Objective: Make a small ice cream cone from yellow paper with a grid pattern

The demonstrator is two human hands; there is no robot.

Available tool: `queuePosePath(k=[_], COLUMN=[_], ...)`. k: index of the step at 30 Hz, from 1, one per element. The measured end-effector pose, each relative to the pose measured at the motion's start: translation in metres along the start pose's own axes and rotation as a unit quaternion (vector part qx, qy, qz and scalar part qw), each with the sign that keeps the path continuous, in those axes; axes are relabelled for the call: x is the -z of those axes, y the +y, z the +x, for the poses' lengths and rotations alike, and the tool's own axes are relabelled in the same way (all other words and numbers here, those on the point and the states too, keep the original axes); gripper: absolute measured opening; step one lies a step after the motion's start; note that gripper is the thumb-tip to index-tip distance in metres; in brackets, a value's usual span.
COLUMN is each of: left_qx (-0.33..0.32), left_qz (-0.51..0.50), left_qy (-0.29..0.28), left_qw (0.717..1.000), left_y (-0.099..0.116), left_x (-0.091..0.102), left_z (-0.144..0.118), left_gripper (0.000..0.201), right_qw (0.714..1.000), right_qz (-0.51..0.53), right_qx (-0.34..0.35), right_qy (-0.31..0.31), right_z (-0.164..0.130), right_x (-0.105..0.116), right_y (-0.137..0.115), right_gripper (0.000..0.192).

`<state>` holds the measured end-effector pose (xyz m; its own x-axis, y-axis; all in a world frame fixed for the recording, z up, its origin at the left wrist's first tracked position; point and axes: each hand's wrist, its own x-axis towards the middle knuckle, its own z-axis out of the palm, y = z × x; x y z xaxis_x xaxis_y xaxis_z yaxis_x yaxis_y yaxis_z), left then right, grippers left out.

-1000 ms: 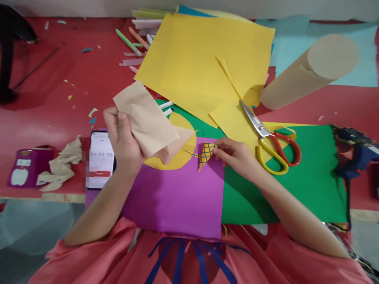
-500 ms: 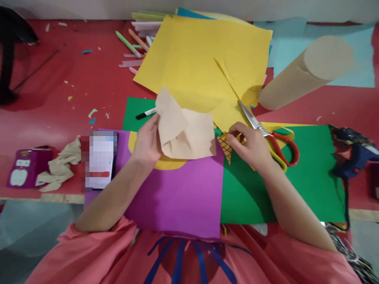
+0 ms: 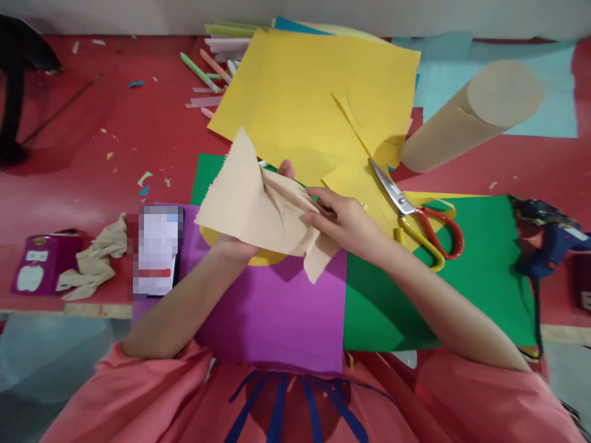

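Both hands hold a creased tan paper piece just above the purple sheet

The left hand is mostly hidden under the paper, one fingertip showing past its upper edge at the fold, so its grip is closed on the sheet; the right hand pinches the paper's right edge, fingers closed on it. A tail of the paper hangs over the purple sheet's top right corner, beside the green sheet. Scissors lie just right of the right hand, a tan paper roll behind them. The phone lies left of the left forearm on the red worktop, near its front edge. Bare room lies further left and on the green sheet
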<state>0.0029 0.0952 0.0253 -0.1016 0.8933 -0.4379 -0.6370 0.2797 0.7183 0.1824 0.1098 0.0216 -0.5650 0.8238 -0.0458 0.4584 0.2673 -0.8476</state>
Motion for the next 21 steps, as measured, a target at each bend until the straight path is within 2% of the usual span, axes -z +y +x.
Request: queuePosePath(k=[2, 5, 9, 11, 15, 18, 21], left_qx=[0.019, 0.013, -0.002, -0.028, -0.026, -0.041, -0.159], left_qz=[-0.108, -0.156, -0.128, -0.095, -0.03, -0.021, -0.098], left_qy=[-0.029, -0.032, -0.028, -0.018, -0.016, 0.011, -0.003], left_qw=[0.994, 0.987, 0.991, 0.995, 0.999, 0.999, 0.982], left_y=[0.003, 0.003, -0.003, -0.007, -0.009, 0.006, 0.033], left_x=[-0.001, -0.003, -0.004, -0.003, -0.003, -0.002, 0.011], left_z=[0.001, 0.004, 0.008, 0.009, 0.004, 0.0, 0.002], left_gripper=[0.042, 0.042, 0.041, 0.039, 0.036, 0.041, 0.046], right_qw=[0.999, 0.997, 0.978, 0.961, 0.922, 0.894, 0.882], right_qz=[0.02, 0.046, 0.139, 0.213, 0.333, 0.395, 0.409], right_qx=[-0.025, -0.046, -0.092, -0.098, -0.125, -0.146, -0.177], right_qy=[0.009, -0.05, -0.124, -0.145, -0.154, -0.151, -0.153], right_z=[0.0, -0.004, -0.014, -0.019, -0.028, -0.042, -0.061], right_x=[-0.01, -0.03, -0.048, -0.049, -0.042, -0.04, -0.039], right_y=[-0.005, -0.012, -0.014, -0.013, -0.016, -0.023, -0.029], right_gripper=[0.022, 0.019, 0.021, 0.026, 0.03, 0.028, 0.028])
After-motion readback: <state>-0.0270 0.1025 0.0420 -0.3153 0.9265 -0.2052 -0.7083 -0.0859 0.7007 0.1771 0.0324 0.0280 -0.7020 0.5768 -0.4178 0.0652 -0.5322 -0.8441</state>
